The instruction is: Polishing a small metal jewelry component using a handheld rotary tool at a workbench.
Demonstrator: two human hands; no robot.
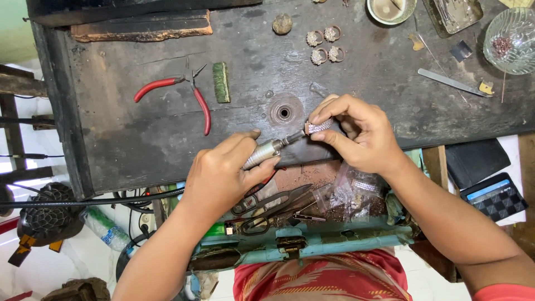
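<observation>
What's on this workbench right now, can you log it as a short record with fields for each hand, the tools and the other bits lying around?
left hand: holds a silver rotary handpiece, tip against the piece
right hand: pinches a small stone-set jewellery piece
surface: dark worn wooden bench
tools lying: red-handled pliers, small green brush, flat metal file
other pieces: four stone-set rings near the far edge
dishes: clear glass bowl at far right
below bench edge: black shears, small plastic bags

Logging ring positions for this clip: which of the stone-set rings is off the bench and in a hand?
The ring pinched in the right hand, against the rotary handpiece tip; the four rings lie loose farther up the bench.
</observation>
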